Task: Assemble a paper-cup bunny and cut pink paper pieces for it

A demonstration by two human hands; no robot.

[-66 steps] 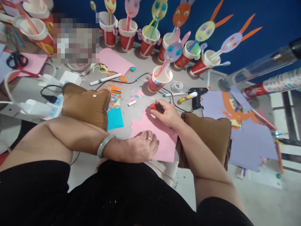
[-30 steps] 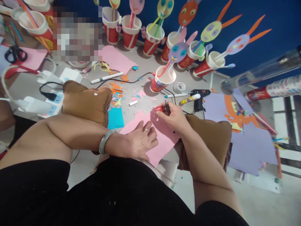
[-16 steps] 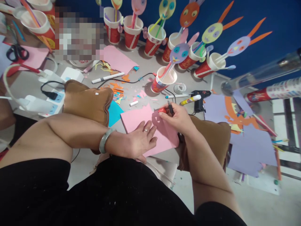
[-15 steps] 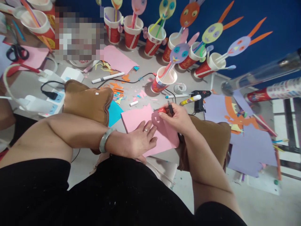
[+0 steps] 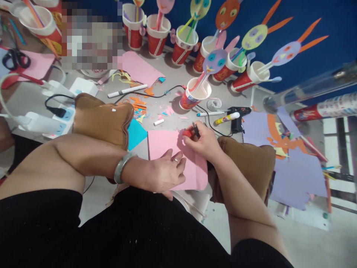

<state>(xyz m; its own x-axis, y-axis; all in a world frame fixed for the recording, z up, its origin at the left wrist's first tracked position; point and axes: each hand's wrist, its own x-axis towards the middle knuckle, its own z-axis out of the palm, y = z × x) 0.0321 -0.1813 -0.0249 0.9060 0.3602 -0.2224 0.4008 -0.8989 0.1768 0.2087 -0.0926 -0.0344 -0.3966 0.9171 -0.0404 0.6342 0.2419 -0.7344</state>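
Observation:
A sheet of pink paper (image 5: 164,143) lies on the table in front of me. My left hand (image 5: 164,173) rests on its lower part, fingers spread and slightly bent, with a ring and a pale bangle. Over the paper's upper right, my right hand (image 5: 205,141) is closed around a black pen (image 5: 196,130). A small red piece (image 5: 187,133) shows at the same fingertips; its kind is unclear. The paper cup with a lilac rabbit face (image 5: 214,61) on straws stands just beyond.
Brown cushions (image 5: 103,121) lie under both forearms. A glue gun (image 5: 237,119), a yellow glue pen (image 5: 227,118) and paper scraps (image 5: 138,104) are nearby. Several red cups (image 5: 157,37) line the blue wall. A power strip (image 5: 60,124) and scissors (image 5: 16,59) sit left, lilac paper (image 5: 298,178) right.
The pink paper has turned so its edges sit straighter. My right hand has shifted slightly left and still holds the pen. My left hand stays on the paper, moved slightly.

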